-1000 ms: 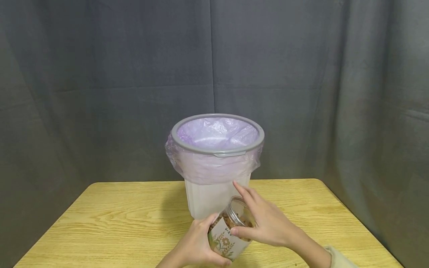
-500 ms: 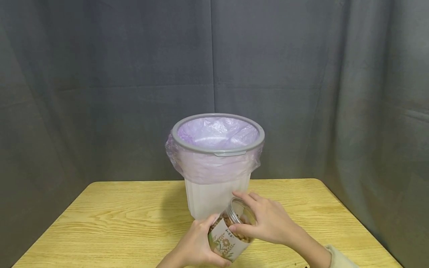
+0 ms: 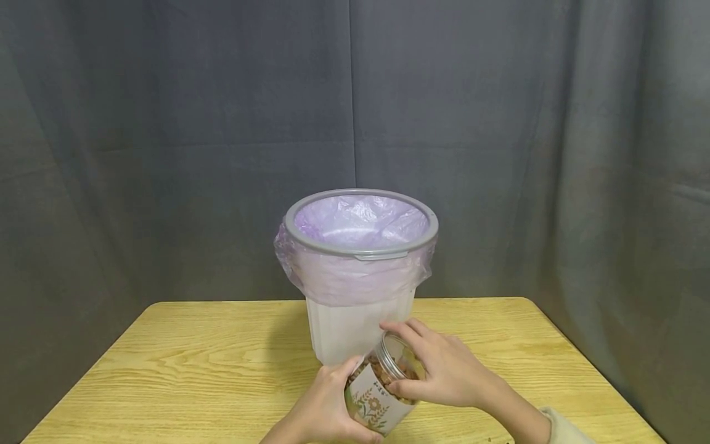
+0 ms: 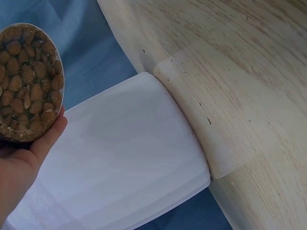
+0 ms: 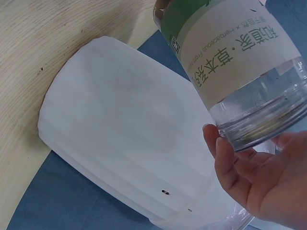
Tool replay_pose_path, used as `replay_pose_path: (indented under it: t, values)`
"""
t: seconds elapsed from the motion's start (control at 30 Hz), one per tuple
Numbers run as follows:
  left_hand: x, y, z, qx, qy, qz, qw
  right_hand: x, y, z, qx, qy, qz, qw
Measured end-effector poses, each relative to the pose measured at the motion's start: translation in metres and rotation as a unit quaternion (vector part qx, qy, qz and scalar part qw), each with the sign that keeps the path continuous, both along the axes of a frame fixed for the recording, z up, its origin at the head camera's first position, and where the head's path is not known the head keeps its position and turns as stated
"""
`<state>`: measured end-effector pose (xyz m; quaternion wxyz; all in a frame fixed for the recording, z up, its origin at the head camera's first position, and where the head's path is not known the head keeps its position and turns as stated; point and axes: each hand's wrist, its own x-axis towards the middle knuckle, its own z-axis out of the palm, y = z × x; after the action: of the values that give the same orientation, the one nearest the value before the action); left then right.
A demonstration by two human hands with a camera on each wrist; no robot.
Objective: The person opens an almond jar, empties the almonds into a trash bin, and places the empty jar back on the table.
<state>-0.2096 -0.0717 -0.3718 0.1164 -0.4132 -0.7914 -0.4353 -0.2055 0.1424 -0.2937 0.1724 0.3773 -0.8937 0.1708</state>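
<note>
A clear jar of almonds (image 3: pixel 373 404) with a flowered paper label is tilted low over the near part of the table. My left hand (image 3: pixel 327 404) grips its body from the left, and the left wrist view shows almonds (image 4: pixel 29 79) through its base. At the jar's other end my right hand (image 3: pixel 444 367) grips the lid (image 3: pixel 391 356), thumb on the near side and fingers over the far rim. In the right wrist view those fingers (image 5: pixel 228 165) curl against the lid's edge, below green printing on the label. Part of the lid is hidden by the right hand.
Just behind the jar stands a white bin (image 3: pixel 355 333) with a grey rim (image 3: pixel 363 251) and a purple liner bag (image 3: pixel 360 277) folded over it. The wooden table (image 3: pixel 194 370) extends to both sides, with grey curtains (image 3: pixel 222 154) around it.
My right hand's raised fingers have come down and closed round the jar's lid. The jar has turned slightly in my left hand, showing more of the label's writing.
</note>
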Motion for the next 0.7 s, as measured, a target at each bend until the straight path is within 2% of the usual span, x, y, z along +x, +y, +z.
replay_pose_path:
  t: [0.57,0.7]
  values:
    - [-0.0015,0.0011,-0.0005,-0.018,0.022,0.006,0.9996,0.0000,0.0020,0.0009,-0.003,-0.021,0.039,0.999]
    - [-0.0022,0.0017,0.0009,-0.024,0.037,0.009,0.9990,0.0000,0.0022,0.0011,-0.014,-0.031,0.043,0.999]
